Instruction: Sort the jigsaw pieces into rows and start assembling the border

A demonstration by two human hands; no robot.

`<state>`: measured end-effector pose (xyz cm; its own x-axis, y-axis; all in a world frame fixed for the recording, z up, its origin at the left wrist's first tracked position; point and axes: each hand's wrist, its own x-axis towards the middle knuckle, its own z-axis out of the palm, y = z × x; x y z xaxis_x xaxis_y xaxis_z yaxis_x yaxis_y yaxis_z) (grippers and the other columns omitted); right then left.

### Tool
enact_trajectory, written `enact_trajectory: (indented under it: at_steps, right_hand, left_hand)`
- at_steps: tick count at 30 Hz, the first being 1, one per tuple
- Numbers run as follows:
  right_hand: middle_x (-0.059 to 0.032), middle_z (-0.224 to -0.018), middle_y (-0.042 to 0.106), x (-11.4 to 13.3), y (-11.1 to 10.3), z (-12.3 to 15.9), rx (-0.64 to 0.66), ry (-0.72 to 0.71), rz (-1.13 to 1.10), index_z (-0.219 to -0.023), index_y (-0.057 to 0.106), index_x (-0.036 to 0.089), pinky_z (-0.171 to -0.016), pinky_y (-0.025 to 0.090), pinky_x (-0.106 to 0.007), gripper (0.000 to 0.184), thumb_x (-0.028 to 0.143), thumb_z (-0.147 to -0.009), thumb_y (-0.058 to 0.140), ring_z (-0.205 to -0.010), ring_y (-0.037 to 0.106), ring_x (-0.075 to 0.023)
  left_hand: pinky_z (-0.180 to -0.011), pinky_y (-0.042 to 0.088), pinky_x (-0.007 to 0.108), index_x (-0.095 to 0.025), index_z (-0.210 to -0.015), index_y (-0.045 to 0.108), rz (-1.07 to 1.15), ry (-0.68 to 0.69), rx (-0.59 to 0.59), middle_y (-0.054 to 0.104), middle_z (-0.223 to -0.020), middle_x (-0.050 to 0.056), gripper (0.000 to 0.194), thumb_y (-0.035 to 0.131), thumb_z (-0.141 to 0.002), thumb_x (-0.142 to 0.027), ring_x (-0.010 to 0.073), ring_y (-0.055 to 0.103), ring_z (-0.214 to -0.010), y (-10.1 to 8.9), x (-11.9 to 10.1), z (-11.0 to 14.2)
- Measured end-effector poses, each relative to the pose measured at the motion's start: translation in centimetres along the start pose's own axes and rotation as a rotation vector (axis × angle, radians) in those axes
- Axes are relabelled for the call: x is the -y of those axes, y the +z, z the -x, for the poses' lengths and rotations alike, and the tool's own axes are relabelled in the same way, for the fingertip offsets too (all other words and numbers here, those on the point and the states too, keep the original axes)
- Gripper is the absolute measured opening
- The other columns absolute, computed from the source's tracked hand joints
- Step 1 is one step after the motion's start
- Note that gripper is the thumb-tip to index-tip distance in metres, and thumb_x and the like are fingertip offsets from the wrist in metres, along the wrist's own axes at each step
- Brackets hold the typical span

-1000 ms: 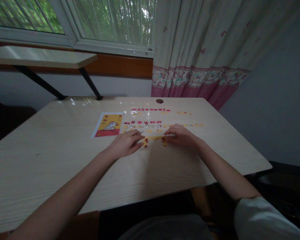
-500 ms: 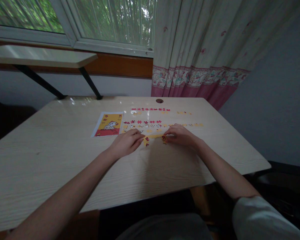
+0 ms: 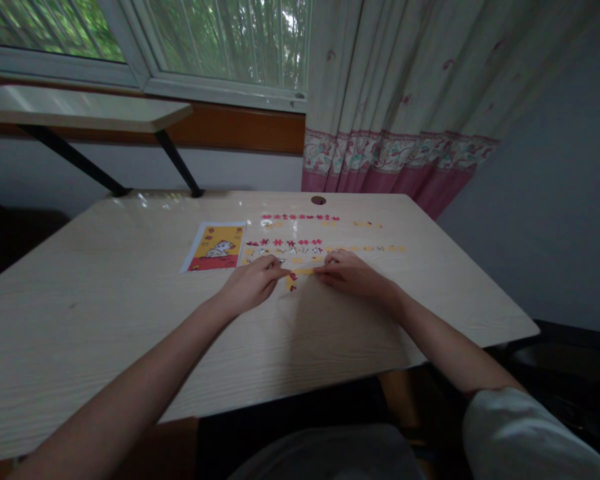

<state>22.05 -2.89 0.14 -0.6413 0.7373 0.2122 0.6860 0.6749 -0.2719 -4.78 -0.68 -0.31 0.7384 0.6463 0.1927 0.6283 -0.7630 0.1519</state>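
Joined yellow jigsaw pieces with red marks lie on the table between my hands, forming a corner with a yellow strip along its top. My left hand grips the corner's left edge, its index finger stretched to it and the other fingers curled. My right hand is closed at the strip's right end, index finger laid on it. It covers the pieces on that side. Just beyond lie rows of loose white-and-yellow pieces and red pieces.
A printed picture of a white animal on yellow and red lies left of the pieces. Farther back are a row of red pieces and a few yellow ones. A raised shelf stands at the back left, and a cable hole is near the back edge.
My right hand has shifted left along the yellow strip and now hides the red-marked pieces at its right end. My left hand has stayed nearly in place.
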Motion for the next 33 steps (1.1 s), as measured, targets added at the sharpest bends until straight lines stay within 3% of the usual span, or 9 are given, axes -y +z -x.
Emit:
enact_trajectory:
  at_steps: [6, 12, 17, 33]
  right_hand:
    - [-0.0083, -0.097, 0.057, -1.1, -0.5, 0.5, -0.050, -0.013, -0.057, -0.111, 0.060, 0.021, -0.077, 0.037, -0.029, 0.029, 0.032, -0.087, 0.050, -0.088, 0.050, -0.0162]
    - [-0.0068, -0.090, 0.062, -2.6, -0.9, 0.8, -0.049, 0.026, -0.014, -0.096, 0.066, 0.020, -0.077, 0.037, -0.029, 0.021, 0.031, -0.086, 0.050, -0.084, 0.053, -0.0154]
    - [-0.0054, -0.089, 0.063, -2.0, -0.8, 0.9, -0.062, 0.011, -0.011, -0.095, 0.065, 0.020, -0.076, 0.036, -0.028, 0.020, 0.032, -0.082, 0.055, -0.083, 0.054, -0.0154]
    - [-0.0024, -0.087, 0.066, -1.2, -1.1, 0.8, -0.018, 0.021, -0.028, -0.091, 0.063, 0.020, -0.077, 0.036, -0.027, 0.016, 0.031, -0.082, 0.054, -0.083, 0.054, -0.0147]
  left_hand:
    - [-0.070, 0.049, 0.031, -0.022, -0.113, 0.059, 0.012, 0.001, 0.000, 0.053, -0.104, 0.008, 0.035, 0.038, -0.086, -0.016, 0.0196, 0.055, -0.091, -0.1, 0.1, 0.0]
    - [-0.071, 0.048, 0.029, -0.021, -0.106, 0.063, 0.064, 0.082, -0.031, 0.055, -0.098, 0.007, 0.034, 0.039, -0.084, -0.015, 0.0181, 0.055, -0.087, -0.6, 0.2, 0.1]
    - [-0.067, 0.046, 0.026, -0.022, -0.098, 0.067, 0.109, 0.146, -0.033, 0.055, -0.092, 0.006, 0.033, 0.040, -0.082, -0.013, 0.0158, 0.055, -0.081, -0.5, 0.2, 0.2]
    - [-0.069, 0.048, 0.027, -0.022, -0.096, 0.067, 0.064, 0.152, -0.005, 0.057, -0.095, 0.007, 0.032, 0.039, -0.083, -0.015, 0.0165, 0.058, -0.081, -0.6, 0.0, 0.2]
